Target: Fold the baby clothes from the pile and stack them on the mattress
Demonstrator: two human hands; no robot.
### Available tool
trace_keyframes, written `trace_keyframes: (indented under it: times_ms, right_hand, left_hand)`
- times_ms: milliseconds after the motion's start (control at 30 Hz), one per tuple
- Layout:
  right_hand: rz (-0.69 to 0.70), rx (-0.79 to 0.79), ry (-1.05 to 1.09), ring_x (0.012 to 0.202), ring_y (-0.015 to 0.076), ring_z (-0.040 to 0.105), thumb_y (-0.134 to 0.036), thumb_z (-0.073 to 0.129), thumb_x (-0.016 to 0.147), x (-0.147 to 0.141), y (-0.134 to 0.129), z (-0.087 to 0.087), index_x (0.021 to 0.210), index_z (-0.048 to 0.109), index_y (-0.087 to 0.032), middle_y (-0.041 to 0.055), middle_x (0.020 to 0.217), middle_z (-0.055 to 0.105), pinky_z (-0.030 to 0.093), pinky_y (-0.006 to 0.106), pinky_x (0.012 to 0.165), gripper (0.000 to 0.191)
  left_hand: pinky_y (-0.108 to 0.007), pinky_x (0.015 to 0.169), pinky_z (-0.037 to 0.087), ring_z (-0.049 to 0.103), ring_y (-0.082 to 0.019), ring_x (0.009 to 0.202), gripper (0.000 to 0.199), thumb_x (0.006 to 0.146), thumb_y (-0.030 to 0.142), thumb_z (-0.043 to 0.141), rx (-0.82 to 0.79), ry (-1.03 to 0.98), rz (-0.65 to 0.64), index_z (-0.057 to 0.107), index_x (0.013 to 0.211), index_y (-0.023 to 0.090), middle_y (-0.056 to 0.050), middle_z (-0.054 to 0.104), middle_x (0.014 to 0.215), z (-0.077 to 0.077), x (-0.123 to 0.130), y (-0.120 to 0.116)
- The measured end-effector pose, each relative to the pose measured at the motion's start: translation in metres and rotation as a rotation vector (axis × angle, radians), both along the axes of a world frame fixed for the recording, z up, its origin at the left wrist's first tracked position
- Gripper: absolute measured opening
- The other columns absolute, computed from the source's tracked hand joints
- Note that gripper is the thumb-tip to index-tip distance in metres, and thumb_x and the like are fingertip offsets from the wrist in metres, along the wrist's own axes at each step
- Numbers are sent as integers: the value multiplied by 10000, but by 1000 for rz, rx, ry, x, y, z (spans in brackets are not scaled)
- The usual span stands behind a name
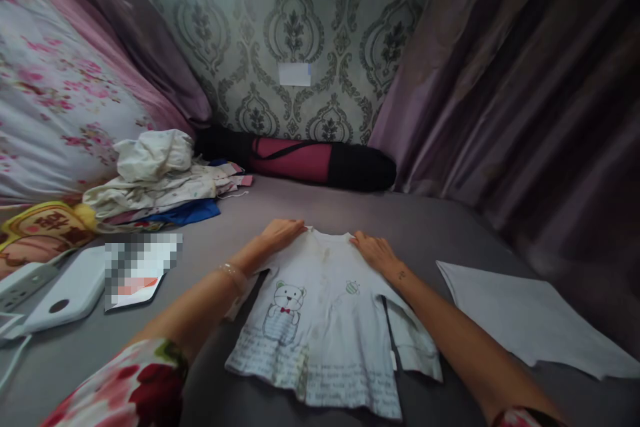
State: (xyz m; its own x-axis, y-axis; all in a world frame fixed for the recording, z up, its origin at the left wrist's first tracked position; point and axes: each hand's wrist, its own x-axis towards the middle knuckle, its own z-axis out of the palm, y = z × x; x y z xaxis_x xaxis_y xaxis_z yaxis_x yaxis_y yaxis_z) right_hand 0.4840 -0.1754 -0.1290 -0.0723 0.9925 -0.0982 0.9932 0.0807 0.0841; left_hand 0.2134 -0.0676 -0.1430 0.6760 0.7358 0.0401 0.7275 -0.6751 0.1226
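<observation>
A small white baby shirt lies spread out front up on the grey bed sheet, its neckline pointing away from me. It carries a bear print with a red bow tie, a small green print on the chest and lettering along the hem. My left hand grips the shirt at the left side of the neckline, and my right hand grips it at the right side. The fingertips are partly hidden against the cloth. One sleeve lies beneath my right forearm, the other beneath my left.
At the left are a pile of clothes, a phone with a blurred screen, a white device and a power strip. A folded white cloth lies at the right. A black and maroon bag rests along the wall.
</observation>
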Motion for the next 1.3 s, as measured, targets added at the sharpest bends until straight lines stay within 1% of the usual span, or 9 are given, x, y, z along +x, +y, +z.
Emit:
trace_keyframes:
  times_ms: [233,400,567,733,833,900,1000,1133,1300]
  right_hand:
    - [13,-28,-47,970,267,681,-396,217,1027,13,43,-5,1148,504,-186,138,1089,696,448,326,753,376]
    - [13,-23,-33,979,267,677,-402,212,1028,23,69,-8,1167,494,-174,156,1088,692,439,337,774,388]
    - [-44,-2,-32,996,256,664,-413,194,1031,30,89,-7,1201,470,-173,143,1065,689,429,334,797,403]
    - [-92,5,131,1061,238,617,-379,302,1019,33,100,-11,1146,548,-183,134,1160,650,412,322,851,338]
    - [-113,47,286,1109,218,580,-351,367,1001,34,107,-18,1138,589,-175,123,1204,628,403,291,885,315]
    - [-107,59,354,1136,209,561,-337,408,986,32,113,-23,1162,596,-162,116,1213,624,392,272,909,311]
    - [-132,72,384,1151,209,549,-327,444,972,25,117,-30,1179,592,-148,114,1225,616,386,264,921,311]
    - [-145,150,375,1111,212,563,-298,391,992,15,111,-32,1175,567,-152,118,1210,607,394,272,890,293]
    - [-131,210,322,1084,225,557,-293,357,1003,9,106,-30,1177,541,-156,128,1204,584,397,296,875,288]
  left_hand:
    - [-297,679,420,667,-249,834,434,986,444,274,3,45,1,615,1050,185,-140,710,942,-8,17,41]
    - [-293,727,427,665,-248,890,424,989,438,283,-35,52,70,600,1073,170,-147,704,1002,-2,28,58]
    - [-309,800,444,661,-254,968,427,994,463,262,4,64,156,572,1109,191,-139,696,1048,2,37,76]
    - [-324,783,454,653,-273,984,443,968,488,311,-103,52,180,627,1035,184,-144,692,1054,-5,44,91]
    - [-311,741,451,651,-272,959,458,947,498,345,-144,31,235,659,992,168,-144,697,1019,-5,53,93]
    - [-285,724,446,651,-243,926,453,933,505,376,-171,3,257,665,995,161,-123,705,972,-5,61,92]
    - [-253,732,439,644,-208,915,394,924,463,439,-180,-40,215,649,1039,150,-104,706,970,-8,69,85]
    - [-284,765,440,638,-232,956,373,959,449,401,-66,-75,210,591,1103,162,-124,683,1058,-13,72,75]
    - [-317,802,436,591,-267,1063,340,990,414,345,126,-29,241,546,1084,157,-144,648,1102,-14,72,72]
